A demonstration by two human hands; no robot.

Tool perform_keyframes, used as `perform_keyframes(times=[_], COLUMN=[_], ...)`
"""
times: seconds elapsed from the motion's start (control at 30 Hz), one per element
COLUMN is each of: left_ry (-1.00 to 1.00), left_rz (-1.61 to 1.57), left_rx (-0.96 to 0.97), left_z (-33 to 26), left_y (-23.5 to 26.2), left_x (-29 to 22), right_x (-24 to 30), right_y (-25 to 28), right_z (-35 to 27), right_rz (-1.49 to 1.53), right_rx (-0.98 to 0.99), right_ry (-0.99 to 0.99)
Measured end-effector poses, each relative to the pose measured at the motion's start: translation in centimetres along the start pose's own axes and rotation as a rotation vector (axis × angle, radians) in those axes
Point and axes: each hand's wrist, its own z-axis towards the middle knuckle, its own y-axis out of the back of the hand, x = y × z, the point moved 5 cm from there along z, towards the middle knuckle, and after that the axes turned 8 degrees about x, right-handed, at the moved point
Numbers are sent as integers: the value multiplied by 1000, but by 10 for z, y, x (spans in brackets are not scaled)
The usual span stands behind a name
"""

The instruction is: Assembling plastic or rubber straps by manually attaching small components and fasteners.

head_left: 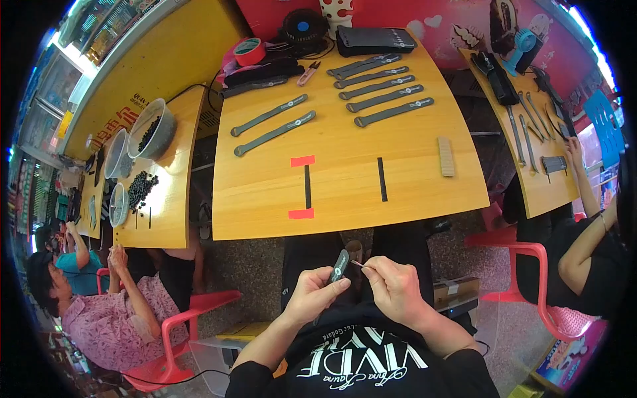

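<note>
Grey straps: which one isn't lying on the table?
The grey strap in the left hand, held over the lap below the table's near edge. The right hand pinches a thin pin at its tip. The rest lie flat on the table.

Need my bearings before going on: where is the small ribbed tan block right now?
In the head view, the ribbed tan block lies on the wooden table near its right edge, right of the black tape strip.

– What can't you see well?
– The thin pin (359, 265) in the right hand (396, 290) is too tiny to name; the left hand (313, 294) covers the grey strap's (340, 265) bottom.
– And the edges?
– The red chair (541, 278) gets cut off; the little dark bits (141, 188) are too small to tell.
</note>
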Motion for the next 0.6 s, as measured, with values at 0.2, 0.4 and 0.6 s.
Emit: perform_keyframes(times=[0.2, 0.4, 0.6], left_ry=[-2, 21, -87], left_rz=[42, 56, 227], left_rx=[-11, -29, -67], left_z=[-2, -2, -2], left_y=[1, -2, -5], left_x=[0, -3, -10], right_x=[1, 2, 4], right_y=[-2, 0, 1], right_z=[1, 2, 1], right_rz=[-2, -46, -183], right_rx=[-2, -6, -21], right_ry=[-5, 12, 65])
